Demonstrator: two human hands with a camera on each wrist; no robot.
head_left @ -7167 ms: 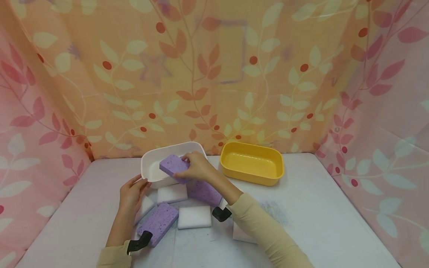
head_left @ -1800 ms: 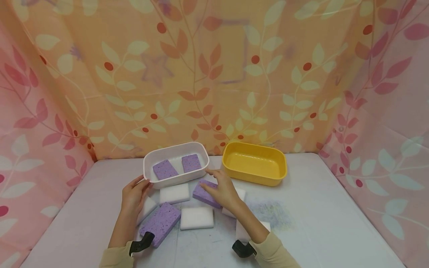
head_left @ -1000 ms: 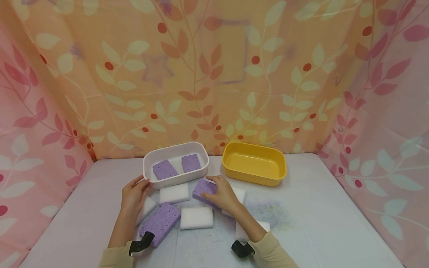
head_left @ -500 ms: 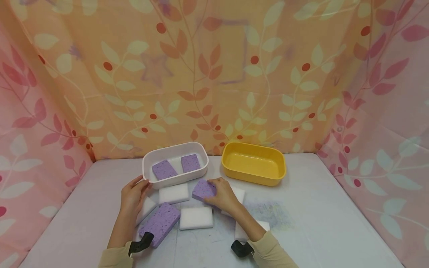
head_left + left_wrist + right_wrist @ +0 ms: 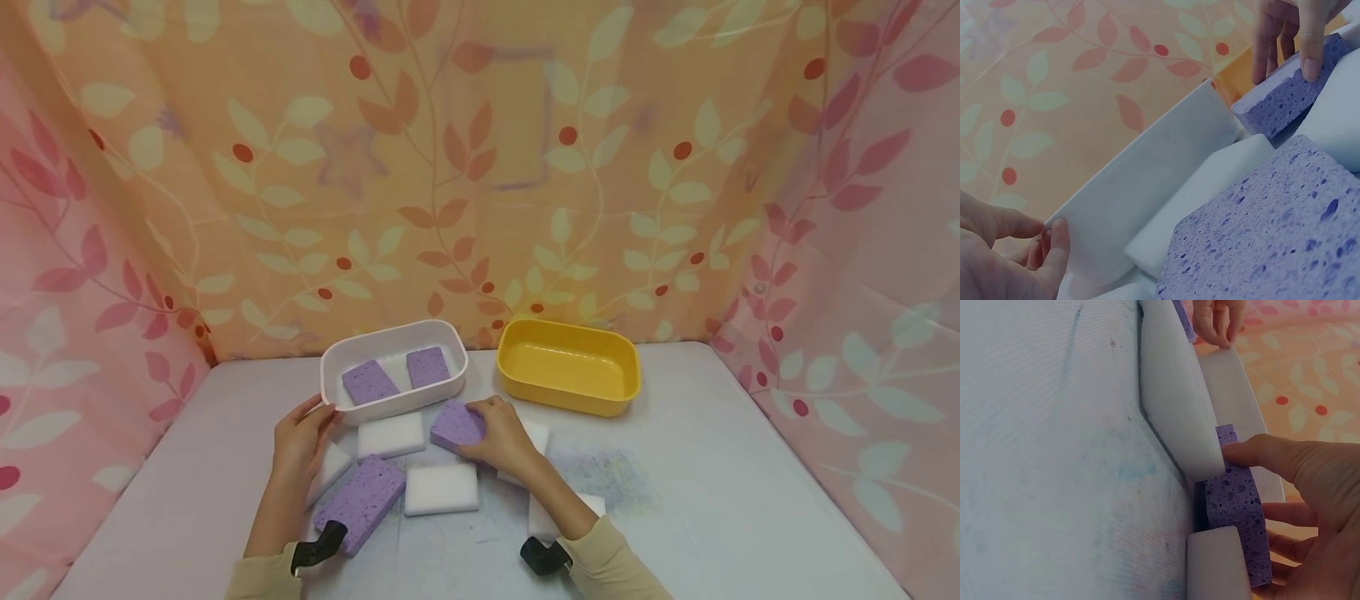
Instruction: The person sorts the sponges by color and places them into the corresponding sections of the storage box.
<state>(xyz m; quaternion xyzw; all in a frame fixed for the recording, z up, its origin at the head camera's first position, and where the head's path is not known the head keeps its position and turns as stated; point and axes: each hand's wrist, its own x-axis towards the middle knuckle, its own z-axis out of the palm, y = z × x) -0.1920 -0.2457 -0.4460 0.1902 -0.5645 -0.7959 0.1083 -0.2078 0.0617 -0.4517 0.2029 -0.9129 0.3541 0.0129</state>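
Note:
My left hand [image 5: 300, 437] pinches the near left corner of the white tub [image 5: 397, 407] between thumb and fingers; the left wrist view shows this grip on its rim. Two purple sponges [image 5: 369, 382] lie flat inside the tub. In front of it, my right hand [image 5: 504, 435] grips another purple sponge [image 5: 454, 425], thumb on the near side and fingers on the far side. The right wrist view shows that sponge [image 5: 1235, 506] between white foam blocks, low at the table; whether it touches the table I cannot tell. One more purple sponge [image 5: 363, 500] lies near my left wrist.
A yellow tub [image 5: 570, 398] stands to the right of the white one, with nothing in it. Several white foam blocks [image 5: 441, 489] lie scattered on the white table [image 5: 712, 483], some partly hidden under my right arm. Floral curtains [image 5: 480, 208] close off the back and sides.
Earlier my right hand held a purple sponge over the white tub; two now lie inside. Since then it has come down and closed round another sponge. The left hand stays on the rim.

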